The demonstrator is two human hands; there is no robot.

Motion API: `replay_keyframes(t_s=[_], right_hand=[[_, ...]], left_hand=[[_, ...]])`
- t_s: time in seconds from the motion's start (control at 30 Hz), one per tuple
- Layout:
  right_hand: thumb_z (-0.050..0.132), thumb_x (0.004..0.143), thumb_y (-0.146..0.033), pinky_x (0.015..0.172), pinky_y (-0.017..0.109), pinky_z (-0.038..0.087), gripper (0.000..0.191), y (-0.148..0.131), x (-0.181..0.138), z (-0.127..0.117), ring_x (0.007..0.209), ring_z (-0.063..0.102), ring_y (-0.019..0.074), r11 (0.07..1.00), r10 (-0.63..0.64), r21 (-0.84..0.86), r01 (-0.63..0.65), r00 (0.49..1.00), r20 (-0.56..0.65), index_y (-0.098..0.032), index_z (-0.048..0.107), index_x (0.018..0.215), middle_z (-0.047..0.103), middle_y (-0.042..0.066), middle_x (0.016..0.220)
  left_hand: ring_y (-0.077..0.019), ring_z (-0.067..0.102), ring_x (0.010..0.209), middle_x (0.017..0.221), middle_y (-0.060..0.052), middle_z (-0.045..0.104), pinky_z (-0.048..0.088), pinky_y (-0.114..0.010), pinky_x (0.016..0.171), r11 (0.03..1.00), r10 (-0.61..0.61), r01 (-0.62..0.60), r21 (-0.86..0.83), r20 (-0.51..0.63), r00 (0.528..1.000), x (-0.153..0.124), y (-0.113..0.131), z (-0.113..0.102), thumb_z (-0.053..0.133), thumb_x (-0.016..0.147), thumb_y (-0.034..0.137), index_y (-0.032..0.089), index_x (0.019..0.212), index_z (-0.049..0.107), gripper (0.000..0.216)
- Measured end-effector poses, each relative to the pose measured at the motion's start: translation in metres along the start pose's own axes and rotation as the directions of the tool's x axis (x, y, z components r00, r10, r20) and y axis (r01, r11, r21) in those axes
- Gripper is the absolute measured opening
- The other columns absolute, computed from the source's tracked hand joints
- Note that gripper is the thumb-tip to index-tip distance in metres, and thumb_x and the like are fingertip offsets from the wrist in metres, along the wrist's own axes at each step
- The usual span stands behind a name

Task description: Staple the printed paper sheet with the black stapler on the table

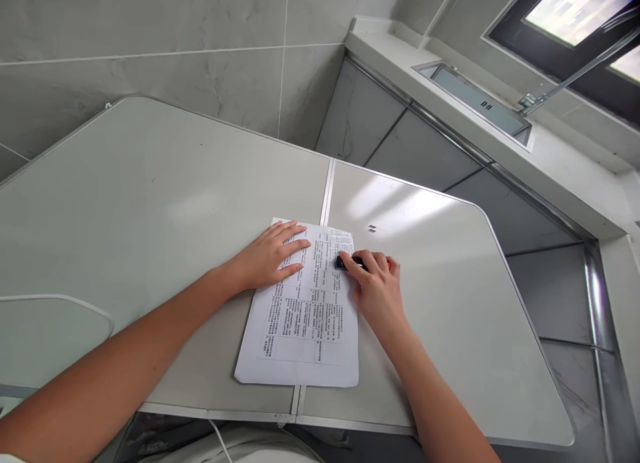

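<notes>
A stack of white printed paper lies on the folding table, across the table's middle seam. My left hand rests flat on the paper's upper left, fingers spread. My right hand is at the upper right edge, closed around a small black tool with a bit of orange-red showing at its other end. The tool's dark tip lies over the printed sheet near that edge. My fingers cover most of it, so its exact kind cannot be made out. The sheet's lower corners look clipped or rounded.
A white cable curves over the table's left side. Two small dark marks show beyond the paper. A counter with a sink and faucet stands at the right. A tiled wall rises behind the table.
</notes>
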State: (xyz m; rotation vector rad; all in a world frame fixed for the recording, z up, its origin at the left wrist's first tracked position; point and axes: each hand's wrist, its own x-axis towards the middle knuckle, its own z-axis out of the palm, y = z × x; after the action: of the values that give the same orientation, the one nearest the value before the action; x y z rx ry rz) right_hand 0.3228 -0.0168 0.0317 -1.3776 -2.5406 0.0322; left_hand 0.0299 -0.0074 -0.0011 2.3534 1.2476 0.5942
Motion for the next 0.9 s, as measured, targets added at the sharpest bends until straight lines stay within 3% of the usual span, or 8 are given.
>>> replay_keyframes(t_s=[0.17, 0.43, 0.53, 0.63, 0.7, 0.77, 0.83, 0.9], right_hand=[[0.051, 0.099, -0.017, 0.09, 0.048, 0.048, 0.048, 0.023, -0.002, -0.006, 0.105, 0.059, 0.0297, 0.98, -0.012, 0.197, 0.007, 1.0, 0.022, -0.033, 0.053, 0.144, 0.068, 0.008, 0.12], [0.061, 0.091, -0.022, 0.08, 0.041, 0.053, 0.033, 0.069, -0.002, -0.006, 0.095, 0.066, 0.0275, 0.93, 0.252, 0.29, -0.225, 0.966, -0.059, -0.029, 0.063, 0.123, 0.073, 0.005, 0.111], [0.063, 0.09, -0.025, 0.078, 0.04, 0.052, 0.02, 0.066, 0.0, -0.001, 0.091, 0.066, 0.0277, 0.931, 0.316, 0.274, -0.242, 0.908, -0.273, -0.025, 0.065, 0.111, 0.073, 0.005, 0.101], [0.061, 0.094, -0.027, 0.079, 0.041, 0.052, 0.018, 0.045, 0.004, -0.003, 0.094, 0.065, 0.0279, 0.934, 0.341, 0.277, -0.224, 0.786, -0.515, -0.023, 0.063, 0.111, 0.071, 0.007, 0.099], [0.062, 0.094, -0.029, 0.078, 0.04, 0.053, 0.018, 0.021, 0.007, -0.007, 0.092, 0.065, 0.0271, 0.929, 0.344, 0.319, -0.19, 0.762, -0.548, -0.024, 0.061, 0.112, 0.07, 0.008, 0.099], [0.063, 0.093, -0.027, 0.078, 0.039, 0.054, 0.019, -0.01, 0.009, -0.009, 0.091, 0.066, 0.0262, 0.91, 0.311, 0.397, -0.117, 0.828, -0.467, -0.024, 0.06, 0.112, 0.069, 0.007, 0.1], [0.062, 0.092, -0.023, 0.08, 0.038, 0.054, 0.021, -0.043, 0.008, -0.007, 0.092, 0.066, 0.0252, 0.869, 0.23, 0.492, -0.048, 0.92, -0.316, -0.025, 0.059, 0.113, 0.069, 0.007, 0.101], [0.063, 0.089, -0.018, 0.078, 0.037, 0.054, 0.024, -0.071, 0.005, 0.0, 0.093, 0.064, 0.0249, 0.834, 0.165, 0.55, -0.036, 0.969, -0.186, -0.026, 0.059, 0.111, 0.068, 0.007, 0.101]], left_hand=[[-0.0355, 0.031, 0.156, 0.163, -0.011, 0.043, 0.023, -0.061, 0.129, 0.999, 0.008, -0.008, 0.036, 0.026, 1.0, -0.001, -0.002, -0.002, 0.061, 0.101, 0.04, 0.026, 0.145, 0.058, 0.047], [-0.0332, 0.029, 0.157, 0.164, -0.008, 0.042, 0.019, -0.059, 0.131, 1.0, -0.021, 0.021, 0.007, 0.055, 0.998, 0.0, -0.001, -0.007, 0.058, 0.102, 0.044, 0.028, 0.146, 0.058, 0.047], [-0.0342, 0.028, 0.158, 0.168, -0.006, 0.036, 0.026, -0.058, 0.129, 0.991, -0.075, 0.075, -0.113, 0.007, 0.997, 0.002, 0.0, -0.012, 0.065, 0.098, 0.049, 0.031, 0.142, 0.06, 0.048], [-0.0333, 0.041, 0.149, 0.161, -0.006, 0.044, 0.038, -0.054, 0.121, 0.939, -0.177, 0.129, -0.318, -0.126, 0.976, 0.004, 0.0, -0.019, 0.067, 0.096, 0.052, 0.031, 0.131, 0.065, 0.041], [-0.029, 0.056, 0.131, 0.139, -0.008, 0.06, 0.045, -0.046, 0.112, 0.857, -0.245, 0.092, -0.508, -0.244, 0.938, 0.006, -0.001, -0.025, 0.067, 0.096, 0.05, 0.027, 0.113, 0.07, 0.029], [-0.0222, 0.063, 0.101, 0.102, -0.006, 0.065, 0.051, -0.036, 0.095, 0.687, -0.355, -0.009, -0.727, -0.347, 0.868, 0.008, -0.004, -0.031, 0.068, 0.096, 0.048, 0.022, 0.088, 0.067, 0.027], [-0.0157, 0.054, 0.074, 0.076, -0.002, 0.05, 0.049, -0.029, 0.072, 0.427, -0.491, -0.141, -0.893, -0.36, 0.793, 0.009, -0.009, -0.037, 0.07, 0.094, 0.042, 0.02, 0.071, 0.053, 0.037], [-0.0119, 0.041, 0.059, 0.065, 0.002, 0.034, 0.04, -0.026, 0.056, 0.164, -0.577, -0.243, -0.956, -0.293, 0.763, 0.009, -0.014, -0.043, 0.073, 0.091, 0.036, 0.019, 0.062, 0.039, 0.047]])
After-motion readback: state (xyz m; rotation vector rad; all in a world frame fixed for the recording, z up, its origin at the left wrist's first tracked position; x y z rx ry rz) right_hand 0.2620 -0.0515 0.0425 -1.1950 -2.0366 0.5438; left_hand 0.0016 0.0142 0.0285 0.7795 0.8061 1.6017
